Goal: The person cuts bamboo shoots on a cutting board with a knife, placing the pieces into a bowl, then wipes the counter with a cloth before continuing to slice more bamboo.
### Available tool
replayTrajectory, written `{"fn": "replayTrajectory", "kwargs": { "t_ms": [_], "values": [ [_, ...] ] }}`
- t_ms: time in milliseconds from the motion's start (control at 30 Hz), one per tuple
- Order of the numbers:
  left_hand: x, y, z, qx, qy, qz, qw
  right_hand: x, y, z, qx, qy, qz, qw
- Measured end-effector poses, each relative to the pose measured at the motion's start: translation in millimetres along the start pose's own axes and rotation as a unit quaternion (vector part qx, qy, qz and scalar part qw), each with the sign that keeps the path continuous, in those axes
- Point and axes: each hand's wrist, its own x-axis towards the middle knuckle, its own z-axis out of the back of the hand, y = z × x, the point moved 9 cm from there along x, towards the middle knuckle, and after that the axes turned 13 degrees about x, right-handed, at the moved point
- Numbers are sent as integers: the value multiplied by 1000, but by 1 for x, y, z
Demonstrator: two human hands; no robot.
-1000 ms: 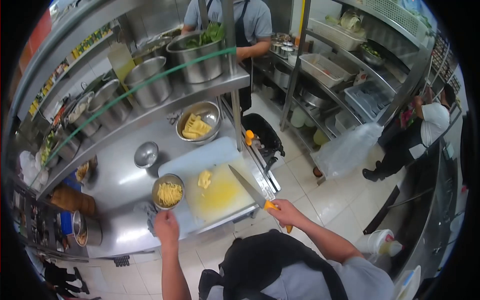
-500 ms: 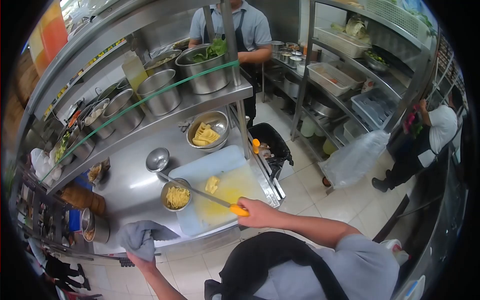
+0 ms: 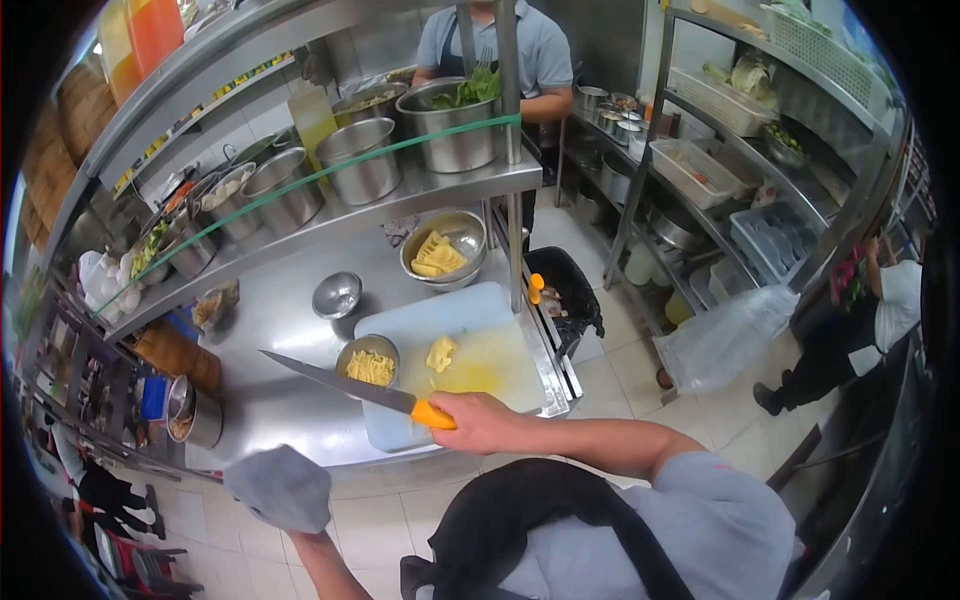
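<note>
My right hand (image 3: 478, 422) is closed around the orange handle of a large kitchen knife (image 3: 335, 382). Its broad blade points left, above the edge of a steel bowl of shredded yellow food (image 3: 370, 367). A grey cloth (image 3: 280, 488) is in my left hand (image 3: 310, 537), at the table's front edge; the cloth covers most of the fingers. On the pale blue cutting board (image 3: 450, 311) lies a yellow lump of food (image 3: 441, 353), with a wet yellow smear beside it. Behind the board stands a steel bowl (image 3: 468, 232) with folded yellow pieces.
A small steel bowl (image 3: 337, 295) sits left of the board. Steel pots (image 3: 362, 165) line the raised shelf (image 3: 300, 235) over the table. Right of the table are a black-lined bin (image 3: 570, 330) and a storage rack (image 3: 640, 200). A co-worker (image 3: 545, 50) stands behind the shelf.
The knife has moved left and down, away from over the board's middle, and its blade shows broader. The cloth is now bunched more compactly over my left hand. The camera view has shifted slightly.
</note>
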Motion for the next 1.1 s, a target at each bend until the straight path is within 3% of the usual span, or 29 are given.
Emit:
{"fn": "replayTrajectory", "kwargs": {
  "t_ms": [133, 233, 333, 400, 467, 500, 600, 700, 833, 900, 1100],
  "values": [
    [-4, -14, -45, -308, 121, 68, 941, -7, -2, 1, 7, 1, 18, 1000],
    [-13, -28, -77, -514, 147, 139, 833, 2, 6, 3, 5, -25, 63, 998],
    [-16, -46, -112, -681, 154, 165, 696, 14, 34, -5, -10, 8, 112, 994],
    [-23, -79, -136, -643, 186, 166, 724, 21, 52, -4, -87, -38, 139, 986],
    [-23, -71, -162, -580, 245, 61, 774, 20, 63, -15, -130, -32, 157, 978],
    [-25, -77, -169, -579, 241, 59, 776, 20, 69, -18, -180, -37, 171, 968],
    [-31, -80, -185, -545, 222, 100, 802, 21, 73, -28, -263, -32, 175, 948],
    [-27, -68, -191, -479, 151, 239, 831, 14, 78, -34, -325, -46, 214, 920],
    [-6, -86, -175, -469, 103, 225, 848, 13, 101, -22, -344, -55, 233, 908],
    [11, -96, -157, -468, 91, 170, 862, 9, 110, -15, -319, -49, 238, 916],
    [36, -62, -144, -449, 55, 183, 873, 1, 95, -14, -310, -6, 199, 929]
  ]
}}
